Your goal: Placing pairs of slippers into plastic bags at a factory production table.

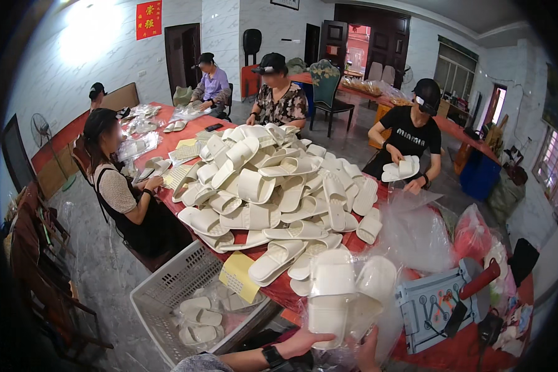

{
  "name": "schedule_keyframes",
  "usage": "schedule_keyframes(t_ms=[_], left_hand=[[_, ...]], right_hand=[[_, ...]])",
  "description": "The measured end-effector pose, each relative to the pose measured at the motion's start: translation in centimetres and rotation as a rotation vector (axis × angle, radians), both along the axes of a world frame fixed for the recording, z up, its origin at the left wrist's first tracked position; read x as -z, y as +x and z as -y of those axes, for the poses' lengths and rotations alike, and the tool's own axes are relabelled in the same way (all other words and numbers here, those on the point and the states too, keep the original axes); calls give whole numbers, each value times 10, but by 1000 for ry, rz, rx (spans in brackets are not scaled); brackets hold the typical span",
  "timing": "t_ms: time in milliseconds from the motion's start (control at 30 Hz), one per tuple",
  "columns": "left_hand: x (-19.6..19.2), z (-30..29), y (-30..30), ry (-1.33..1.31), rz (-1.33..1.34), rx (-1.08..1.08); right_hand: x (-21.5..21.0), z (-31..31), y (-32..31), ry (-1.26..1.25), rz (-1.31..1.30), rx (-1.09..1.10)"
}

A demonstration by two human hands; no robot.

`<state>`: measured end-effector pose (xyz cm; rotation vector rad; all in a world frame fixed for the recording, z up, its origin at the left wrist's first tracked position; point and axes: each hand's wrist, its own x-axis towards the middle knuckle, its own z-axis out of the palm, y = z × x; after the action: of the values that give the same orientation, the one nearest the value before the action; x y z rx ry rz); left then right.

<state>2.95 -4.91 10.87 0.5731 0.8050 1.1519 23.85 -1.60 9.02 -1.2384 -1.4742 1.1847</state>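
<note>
A pair of cream slippers (335,310) in a clear plastic bag (387,310) is held up at the table's near edge. My left hand (305,342), below a dark wristwatch, grips the lower left of the pair, its thumb lying across a sole. On the other side my right hand (367,351) closes on the bag's lower part; some of its fingers are hidden behind the plastic. Just beyond the pair rises a big heap of loose cream slippers (266,180) on the red-covered table (167,146).
A white plastic crate (161,291) with bagged slippers stands at the near left, beside a yellow printed sheet (240,276). To the right lie clear bags (415,232), a blue-grey case (437,310) and a red bag (471,232). Several people sit around the table; one (415,133) holds slippers.
</note>
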Motion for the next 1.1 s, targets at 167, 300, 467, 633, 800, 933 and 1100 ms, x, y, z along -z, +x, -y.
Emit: schedule_keyframes(t_ms=[167, 300, 467, 633, 800, 933, 1100], left_hand=[[-42, 37, -66, -4, -29, -257], [-41, 71, -145, -20, -255, -720], [34, 113, -249, -22, -155, -1127], [158, 167, -313, -161, -232, -1276], [185, 145, -304, -688, -291, -1197], [138, 63, -255, -230, -1542, -1124], [45, -42, -182, -33, -685, -439]], right_hand=[[-58, -7, -25, 111, 37, -319], [-43, -43, -22, 281, 265, -227], [5, -70, 2, 470, 627, 27], [50, -68, 13, 366, 822, 34], [66, -55, 19, 384, 867, -4], [70, -50, 21, 418, 916, 25], [69, -49, 16, 446, 938, 29]])
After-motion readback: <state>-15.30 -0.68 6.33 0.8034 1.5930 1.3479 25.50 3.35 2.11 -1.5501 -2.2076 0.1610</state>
